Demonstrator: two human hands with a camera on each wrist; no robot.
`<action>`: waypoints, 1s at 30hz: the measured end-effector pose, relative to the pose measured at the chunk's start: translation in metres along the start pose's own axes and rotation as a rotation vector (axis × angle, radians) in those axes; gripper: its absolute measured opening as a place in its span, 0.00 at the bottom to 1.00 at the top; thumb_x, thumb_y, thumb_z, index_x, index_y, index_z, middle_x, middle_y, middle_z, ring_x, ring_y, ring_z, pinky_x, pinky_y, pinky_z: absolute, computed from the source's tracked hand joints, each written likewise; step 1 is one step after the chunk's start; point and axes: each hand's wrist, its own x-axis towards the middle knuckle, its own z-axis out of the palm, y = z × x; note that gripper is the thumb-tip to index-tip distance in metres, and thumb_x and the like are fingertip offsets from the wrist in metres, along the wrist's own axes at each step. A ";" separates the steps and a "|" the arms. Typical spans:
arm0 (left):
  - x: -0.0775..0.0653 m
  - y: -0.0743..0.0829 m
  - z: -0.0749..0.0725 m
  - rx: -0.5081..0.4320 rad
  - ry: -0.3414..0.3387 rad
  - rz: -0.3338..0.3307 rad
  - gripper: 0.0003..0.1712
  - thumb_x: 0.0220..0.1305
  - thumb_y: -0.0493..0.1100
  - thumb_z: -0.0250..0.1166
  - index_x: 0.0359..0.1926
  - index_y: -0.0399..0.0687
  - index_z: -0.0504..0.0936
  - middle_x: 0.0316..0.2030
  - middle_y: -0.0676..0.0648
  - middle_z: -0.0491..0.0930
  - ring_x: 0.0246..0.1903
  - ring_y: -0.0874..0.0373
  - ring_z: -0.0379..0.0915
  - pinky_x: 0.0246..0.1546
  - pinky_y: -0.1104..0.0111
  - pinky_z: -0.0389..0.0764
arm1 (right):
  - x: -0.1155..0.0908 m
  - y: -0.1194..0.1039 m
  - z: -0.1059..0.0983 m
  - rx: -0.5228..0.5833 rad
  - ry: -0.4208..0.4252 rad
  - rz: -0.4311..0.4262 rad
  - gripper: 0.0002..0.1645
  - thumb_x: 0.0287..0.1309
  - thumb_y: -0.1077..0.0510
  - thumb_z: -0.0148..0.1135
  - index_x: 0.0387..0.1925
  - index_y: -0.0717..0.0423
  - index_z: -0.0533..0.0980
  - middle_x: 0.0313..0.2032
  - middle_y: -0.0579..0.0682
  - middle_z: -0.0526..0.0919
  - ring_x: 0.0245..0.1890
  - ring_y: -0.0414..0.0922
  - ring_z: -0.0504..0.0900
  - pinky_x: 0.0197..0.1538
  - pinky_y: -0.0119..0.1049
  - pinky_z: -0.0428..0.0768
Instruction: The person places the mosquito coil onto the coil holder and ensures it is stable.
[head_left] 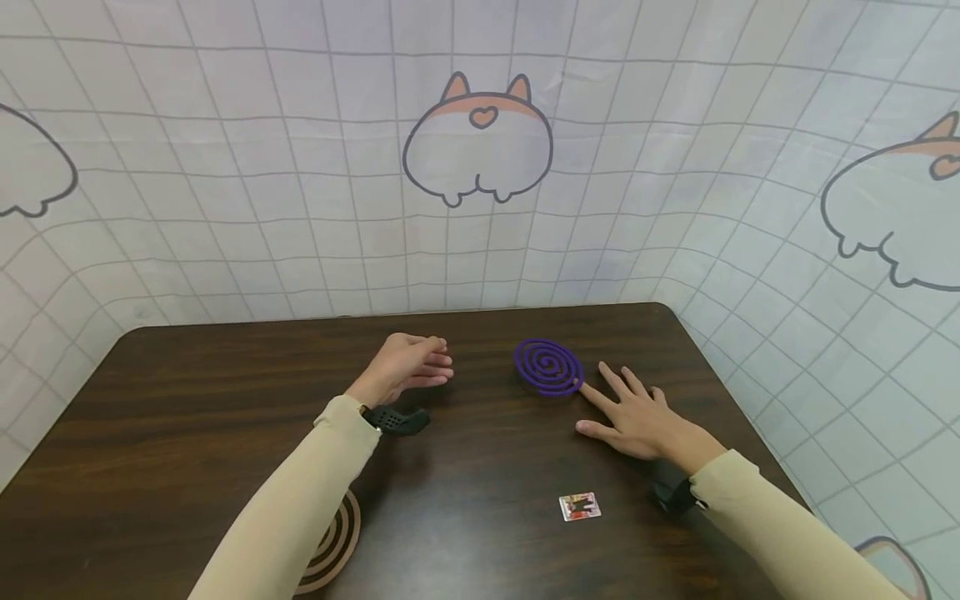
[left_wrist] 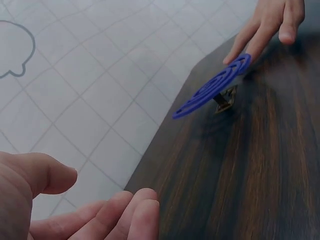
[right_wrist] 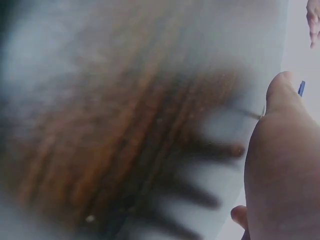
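Table (head_left: 187,400): dark wood-grain, rounded corners. Backdrop (head_left: 225,167): pale grid-patterned cloth, cartoon corgi-rump prints, enclosing three sides.

Purple spiral coil (head_left: 548,366) raised level on small stand, table's far right

The flat spiral coil (head_left: 548,366) is a deep purple, blue-violet in the left wrist view (left_wrist: 212,87), and sits on a small brassy metal stand (left_wrist: 225,99). The wooden bench (head_left: 187,400) is dark brown with a streaked reddish grain. A second spiral coil (head_left: 333,546) is tan-brown with dark grooves. The small square card (head_left: 579,506) is white-edged with red and dark print. Both long sleeves (head_left: 292,508) are pale beige. The backdrop cloth (head_left: 225,167) is white with a thin grey grid and cartoon corgi rumps outlined in grey, topped orange-pink.
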 end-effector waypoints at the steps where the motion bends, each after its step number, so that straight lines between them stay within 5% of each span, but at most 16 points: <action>1: -0.001 0.000 -0.001 0.008 0.001 0.000 0.26 0.78 0.47 0.58 0.66 0.31 0.75 0.53 0.34 0.84 0.37 0.58 0.89 0.45 0.67 0.90 | -0.001 0.000 0.000 0.000 0.005 -0.005 0.45 0.72 0.24 0.43 0.81 0.39 0.56 0.83 0.61 0.47 0.80 0.71 0.51 0.65 0.79 0.63; 30: -0.038 -0.017 -0.053 0.128 -0.033 0.008 0.30 0.79 0.48 0.57 0.70 0.32 0.70 0.61 0.29 0.79 0.43 0.56 0.89 0.46 0.67 0.90 | -0.032 0.001 0.006 -0.074 0.134 -0.157 0.41 0.72 0.29 0.51 0.80 0.33 0.58 0.77 0.61 0.62 0.75 0.68 0.63 0.62 0.74 0.70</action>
